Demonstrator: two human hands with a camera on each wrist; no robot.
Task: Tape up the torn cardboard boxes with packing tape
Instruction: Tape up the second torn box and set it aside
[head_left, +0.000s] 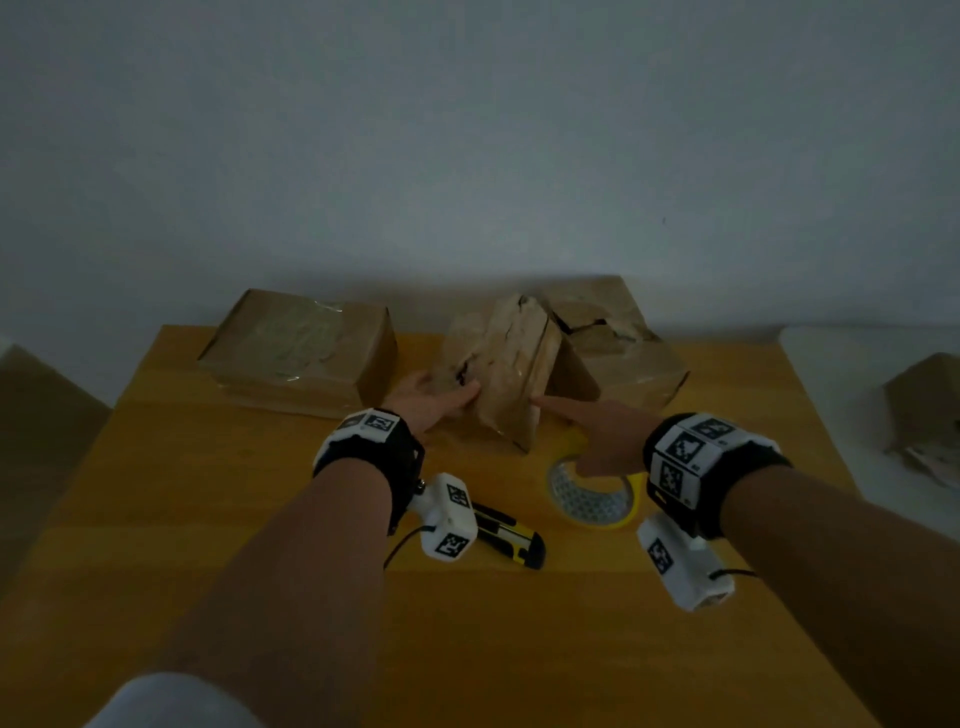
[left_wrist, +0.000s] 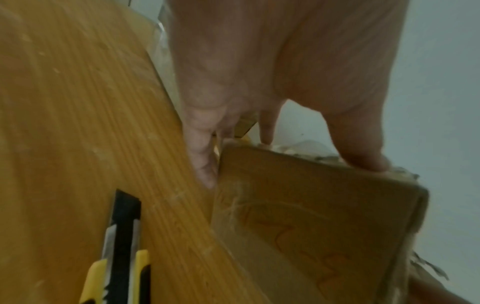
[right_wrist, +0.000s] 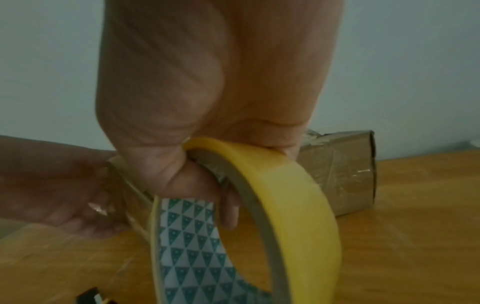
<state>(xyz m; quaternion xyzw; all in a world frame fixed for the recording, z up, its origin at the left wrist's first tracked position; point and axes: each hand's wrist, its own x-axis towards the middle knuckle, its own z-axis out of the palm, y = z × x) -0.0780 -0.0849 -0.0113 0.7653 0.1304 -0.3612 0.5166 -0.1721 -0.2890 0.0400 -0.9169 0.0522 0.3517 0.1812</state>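
A torn cardboard box (head_left: 501, 364) stands tilted on one edge at the middle back of the wooden table (head_left: 260, 519). My left hand (head_left: 444, 397) holds its left side. In the left wrist view the thumb (left_wrist: 363, 156) lies on the box's (left_wrist: 311, 216) frayed top edge and the other fingers reach behind it. My right hand (head_left: 592, 441) grips a yellow packing tape roll (head_left: 592, 496), fingers hooked through its core (right_wrist: 197, 236), just right of the box. Its index finger stretches out to the box's lower right edge.
A box wrapped in clear tape (head_left: 296, 353) lies at the back left, and another torn box (head_left: 623, 343) sits behind the tilted one. A yellow-black utility knife (head_left: 511, 535) lies near my left wrist. More cardboard (head_left: 924, 405) rests on a white surface to the right.
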